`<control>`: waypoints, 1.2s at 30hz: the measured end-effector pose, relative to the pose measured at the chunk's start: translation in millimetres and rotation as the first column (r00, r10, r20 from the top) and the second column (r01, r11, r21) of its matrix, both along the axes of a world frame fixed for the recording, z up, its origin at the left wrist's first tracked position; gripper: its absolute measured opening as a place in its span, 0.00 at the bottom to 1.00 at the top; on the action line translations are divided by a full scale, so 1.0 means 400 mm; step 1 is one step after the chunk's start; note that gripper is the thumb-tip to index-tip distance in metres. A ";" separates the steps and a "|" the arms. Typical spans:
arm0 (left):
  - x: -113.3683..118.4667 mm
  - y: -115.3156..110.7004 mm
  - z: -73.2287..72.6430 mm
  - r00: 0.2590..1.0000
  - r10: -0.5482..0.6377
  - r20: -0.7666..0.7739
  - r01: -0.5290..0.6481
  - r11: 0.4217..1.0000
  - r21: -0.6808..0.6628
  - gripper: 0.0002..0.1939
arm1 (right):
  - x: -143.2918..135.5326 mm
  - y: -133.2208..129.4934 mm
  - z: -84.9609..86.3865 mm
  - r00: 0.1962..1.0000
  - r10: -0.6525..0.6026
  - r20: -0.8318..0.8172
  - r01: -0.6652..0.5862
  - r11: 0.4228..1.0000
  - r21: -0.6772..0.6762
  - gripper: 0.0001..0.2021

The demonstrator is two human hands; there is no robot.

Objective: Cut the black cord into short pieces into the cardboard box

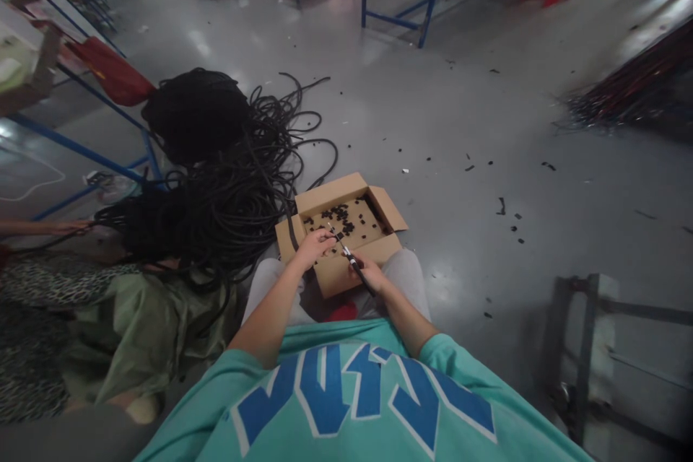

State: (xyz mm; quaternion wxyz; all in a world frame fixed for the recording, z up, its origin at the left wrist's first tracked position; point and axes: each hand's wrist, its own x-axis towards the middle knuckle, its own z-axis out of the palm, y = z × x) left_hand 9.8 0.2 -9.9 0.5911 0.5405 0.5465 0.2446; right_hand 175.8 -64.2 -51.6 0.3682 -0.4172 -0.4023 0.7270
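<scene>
An open cardboard box (pixel 334 278) stands between my knees, with many small black pieces (pixel 342 216) scattered on its bottom. Over its near left part, my left hand (pixel 315 246) is closed on a black cord (pixel 293 231), which runs over the box's left flap. My right hand (pixel 369 273) grips the dark handles of a cutting tool (pixel 353 260). The tool's metal tip points up and left, close to the fingers of my left hand. Whether its blades touch the cord is too small to tell.
A big tangle of black cord (pixel 232 195) lies left of the box, beside a seated person whose hand (pixel 76 227) holds cord. Blue metal frames (pixel 398 20) stand ahead. A metal frame (pixel 600 354) is at right. Black scraps dot the floor.
</scene>
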 end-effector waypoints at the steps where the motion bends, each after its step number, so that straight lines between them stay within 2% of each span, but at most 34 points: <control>1: 0.000 0.000 0.002 1.000 0.003 -0.003 -0.003 1.000 -0.001 0.11 | -0.001 0.000 -0.002 1.000 -0.010 0.009 0.010 1.000 0.005 0.28; 9: -0.005 -0.001 0.026 0.999 -0.018 -0.033 0.019 0.999 0.034 0.11 | -0.002 -0.004 0.002 0.997 -0.004 0.074 0.006 1.000 -0.021 0.28; 15: -0.020 0.011 0.012 0.993 -0.081 -0.085 0.086 0.995 0.051 0.12 | 0.000 -0.004 0.016 0.989 0.013 0.144 -0.009 1.000 -0.024 0.26; 18: -0.022 0.013 0.005 0.986 -0.101 -0.136 0.113 0.990 0.086 0.11 | 0.000 -0.004 0.017 0.992 0.011 0.128 -0.007 1.000 -0.030 0.27; 22: -0.018 0.008 0.009 0.983 -0.066 -0.173 0.107 0.965 0.239 0.11 | 0.003 -0.004 0.021 0.998 0.054 0.044 -0.049 0.994 -0.101 0.29; 25: -0.015 0.007 0.020 0.972 -0.067 -0.224 0.135 0.943 0.305 0.08 | 0.006 -0.002 0.022 0.996 0.084 -0.027 -0.087 0.986 -0.143 0.31; 31: -0.007 0.005 0.042 0.947 -0.087 -0.308 0.192 0.925 0.329 0.07 | 0.008 0.004 0.028 0.997 0.066 -0.049 -0.071 0.992 -0.106 0.32; 36: -0.001 0.001 0.040 0.946 -0.113 -0.305 0.207 0.932 0.297 0.08 | 0.004 0.004 0.039 0.999 0.040 -0.021 -0.041 0.997 -0.061 0.29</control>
